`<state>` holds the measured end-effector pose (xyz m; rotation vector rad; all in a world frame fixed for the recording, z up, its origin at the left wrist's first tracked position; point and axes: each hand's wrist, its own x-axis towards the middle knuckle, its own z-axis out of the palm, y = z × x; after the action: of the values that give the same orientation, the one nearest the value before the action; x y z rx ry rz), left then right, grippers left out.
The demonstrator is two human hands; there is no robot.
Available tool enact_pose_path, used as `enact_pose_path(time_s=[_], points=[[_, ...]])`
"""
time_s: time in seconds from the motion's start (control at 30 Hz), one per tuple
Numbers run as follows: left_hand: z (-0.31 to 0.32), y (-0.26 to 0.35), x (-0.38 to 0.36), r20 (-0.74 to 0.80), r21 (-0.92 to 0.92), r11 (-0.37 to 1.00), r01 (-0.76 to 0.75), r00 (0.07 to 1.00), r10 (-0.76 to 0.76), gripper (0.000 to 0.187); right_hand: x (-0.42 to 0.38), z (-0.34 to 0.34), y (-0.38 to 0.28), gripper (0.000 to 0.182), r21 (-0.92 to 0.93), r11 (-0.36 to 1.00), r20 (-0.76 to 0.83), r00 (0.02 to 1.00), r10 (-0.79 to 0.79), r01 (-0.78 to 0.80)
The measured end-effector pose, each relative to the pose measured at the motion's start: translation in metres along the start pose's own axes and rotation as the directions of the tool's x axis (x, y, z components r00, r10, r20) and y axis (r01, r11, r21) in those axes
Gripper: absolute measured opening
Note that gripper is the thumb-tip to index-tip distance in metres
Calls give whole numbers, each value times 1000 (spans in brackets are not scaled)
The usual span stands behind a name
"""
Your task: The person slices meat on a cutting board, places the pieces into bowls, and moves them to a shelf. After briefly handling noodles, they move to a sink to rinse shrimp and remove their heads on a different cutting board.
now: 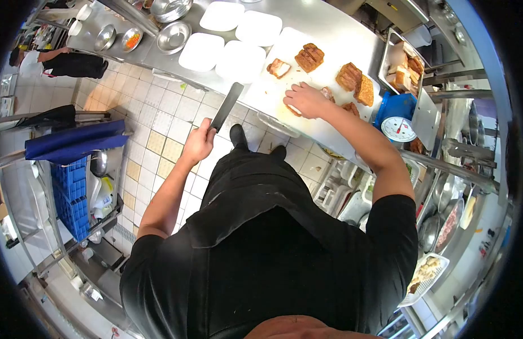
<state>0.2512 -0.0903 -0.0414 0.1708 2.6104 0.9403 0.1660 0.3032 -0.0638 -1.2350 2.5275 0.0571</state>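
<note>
My left hand (199, 142) is closed round the handle of a cleaver (226, 106), held over the floor beside the counter edge, its dark blade pointing up and away from me. On the white cutting board (326, 53), my right hand (305, 100) lies with fingers apart, touching a browned piece of meat (292, 111) partly hidden beneath it. A pale-topped piece (278, 68) and a browned block (309, 57) sit beyond the fingers. To the right are larger crispy pieces (349, 77), with more meat partly behind my wrist.
White square dishes (222, 16) and steel bowls (174, 37) stand on the counter at left. A meat tray (405, 65) and a blue scale (398, 129) are at right. Blue crates (69, 198) stand at left. Another person (75, 63) is at upper left.
</note>
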Motion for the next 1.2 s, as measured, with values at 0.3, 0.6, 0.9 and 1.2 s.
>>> enact_pose_path(time_s=[0.3, 0.6, 0.9, 1.2], points=[[32, 37, 36, -46, -89, 995, 51, 997, -56, 20, 59, -35, 14, 55, 248, 899, -235, 878, 417, -360], [16, 76, 59, -55, -204, 978, 32, 998, -44, 20, 49, 2, 20, 57, 872, 458, -150, 795, 588, -174], [72, 68, 75, 167, 145, 989, -19, 986, -6, 25, 30, 16, -36, 59, 644, 477, -155, 509, 847, -598], [47, 97, 105, 248, 387, 922, -17, 965, -86, 29, 25, 14, -66, 51, 756, 544, -291, 557, 778, -365]])
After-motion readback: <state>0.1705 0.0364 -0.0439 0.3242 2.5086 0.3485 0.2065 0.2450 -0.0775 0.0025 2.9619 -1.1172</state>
